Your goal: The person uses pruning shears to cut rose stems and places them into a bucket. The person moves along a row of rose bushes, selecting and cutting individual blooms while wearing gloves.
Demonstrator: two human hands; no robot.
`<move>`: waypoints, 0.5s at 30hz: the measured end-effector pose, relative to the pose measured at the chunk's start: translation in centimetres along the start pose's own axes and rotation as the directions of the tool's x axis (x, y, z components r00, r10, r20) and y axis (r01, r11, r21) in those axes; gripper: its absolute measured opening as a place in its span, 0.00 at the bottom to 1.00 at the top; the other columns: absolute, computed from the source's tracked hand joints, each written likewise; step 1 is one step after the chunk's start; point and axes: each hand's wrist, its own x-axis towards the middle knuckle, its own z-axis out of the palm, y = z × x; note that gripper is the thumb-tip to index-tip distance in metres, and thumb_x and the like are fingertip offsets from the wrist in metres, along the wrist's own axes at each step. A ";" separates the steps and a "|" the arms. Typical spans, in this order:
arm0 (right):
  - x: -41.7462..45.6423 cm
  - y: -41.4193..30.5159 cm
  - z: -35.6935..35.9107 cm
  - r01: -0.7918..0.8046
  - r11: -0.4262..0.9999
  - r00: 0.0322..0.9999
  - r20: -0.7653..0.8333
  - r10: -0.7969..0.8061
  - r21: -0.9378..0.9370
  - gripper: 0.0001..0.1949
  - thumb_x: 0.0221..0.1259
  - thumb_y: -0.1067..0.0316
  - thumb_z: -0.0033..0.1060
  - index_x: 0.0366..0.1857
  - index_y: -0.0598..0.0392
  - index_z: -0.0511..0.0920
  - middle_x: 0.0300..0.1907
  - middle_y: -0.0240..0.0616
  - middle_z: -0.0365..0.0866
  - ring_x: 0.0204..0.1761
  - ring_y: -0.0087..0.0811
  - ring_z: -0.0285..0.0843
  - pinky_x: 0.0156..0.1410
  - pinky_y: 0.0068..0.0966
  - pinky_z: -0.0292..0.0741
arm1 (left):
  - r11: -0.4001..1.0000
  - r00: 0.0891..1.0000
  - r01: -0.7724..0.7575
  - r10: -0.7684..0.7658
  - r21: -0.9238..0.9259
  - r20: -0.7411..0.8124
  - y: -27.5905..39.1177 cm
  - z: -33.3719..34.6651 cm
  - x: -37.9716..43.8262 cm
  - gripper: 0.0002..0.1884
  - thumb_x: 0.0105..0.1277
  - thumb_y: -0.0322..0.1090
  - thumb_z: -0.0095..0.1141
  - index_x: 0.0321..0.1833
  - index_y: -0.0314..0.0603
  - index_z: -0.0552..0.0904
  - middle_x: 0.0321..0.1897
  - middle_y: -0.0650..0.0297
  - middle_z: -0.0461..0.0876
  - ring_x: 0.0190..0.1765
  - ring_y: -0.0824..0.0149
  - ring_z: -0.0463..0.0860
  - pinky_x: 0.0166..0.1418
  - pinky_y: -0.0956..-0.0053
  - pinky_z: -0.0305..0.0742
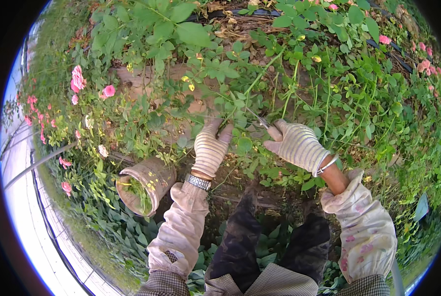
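Observation:
My left hand (211, 148), in a striped knit glove, reaches into the rose foliage, its thumb and fingers around leafy stems; how firmly they hold is hidden by leaves. To its right, my right hand (298, 144), gloved alike, is closed on the handle of a small pointed metal tool, perhaps snips (262, 120). The tool's tip points up and left towards a green rose stem (259, 78) between the hands. A thin line or wire runs across the foliage near both hands.
A dirty plastic bucket (165, 175) holding green cuttings lies tilted left of my left forearm. Pink roses (78, 78) bloom at the left and far right. Black irrigation hoses (239, 12) cross the bed at the top. A metal pole (41, 162) slants at the left.

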 end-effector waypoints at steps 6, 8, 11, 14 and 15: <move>0.4 1.2 0.4 -0.009 0.990 1.000 -0.014 0.011 0.139 0.26 0.62 0.44 0.64 0.47 0.61 0.81 0.29 0.53 0.83 0.37 0.53 0.83 0.43 0.43 0.76 | 0.880 0.969 0.180 -0.237 0.438 0.076 1.5 4.2 -0.3 0.45 0.55 0.31 0.68 0.75 0.30 0.58 0.68 0.40 0.71 0.59 0.48 0.81 0.60 0.64 0.79; 0.3 0.8 0.0 -0.077 0.986 0.997 0.036 0.072 0.150 0.26 0.62 0.44 0.64 0.47 0.61 0.81 0.30 0.54 0.83 0.38 0.54 0.83 0.43 0.43 0.76 | 0.894 0.902 0.408 -0.426 0.183 0.071 0.8 6.5 0.0 0.39 0.61 0.43 0.62 0.70 0.28 0.63 0.61 0.44 0.74 0.51 0.50 0.82 0.52 0.61 0.81; 0.7 1.7 0.4 -0.046 0.995 0.999 0.024 0.044 0.090 0.27 0.60 0.43 0.65 0.48 0.60 0.81 0.30 0.54 0.83 0.37 0.54 0.83 0.44 0.43 0.76 | 0.633 0.732 0.615 -0.680 -0.471 0.043 1.1 9.2 0.9 0.36 0.71 0.61 0.54 0.63 0.28 0.75 0.45 0.51 0.84 0.39 0.59 0.79 0.46 0.63 0.78; 1.2 1.0 0.5 -0.012 0.997 0.999 0.039 0.009 0.074 0.28 0.60 0.43 0.66 0.48 0.61 0.81 0.29 0.54 0.83 0.36 0.53 0.83 0.43 0.43 0.76 | 0.897 0.897 0.442 -0.442 0.020 0.009 -3.7 9.2 1.9 0.30 0.72 0.52 0.57 0.66 0.33 0.74 0.46 0.55 0.83 0.38 0.61 0.78 0.48 0.66 0.77; 1.3 0.9 0.7 -0.016 0.997 0.999 0.049 0.012 0.079 0.28 0.60 0.43 0.66 0.48 0.61 0.81 0.29 0.55 0.83 0.35 0.53 0.83 0.43 0.43 0.76 | 0.830 0.951 0.182 -0.286 0.527 0.121 -5.1 8.6 1.7 0.31 0.72 0.49 0.58 0.68 0.33 0.72 0.50 0.55 0.83 0.39 0.62 0.79 0.49 0.67 0.78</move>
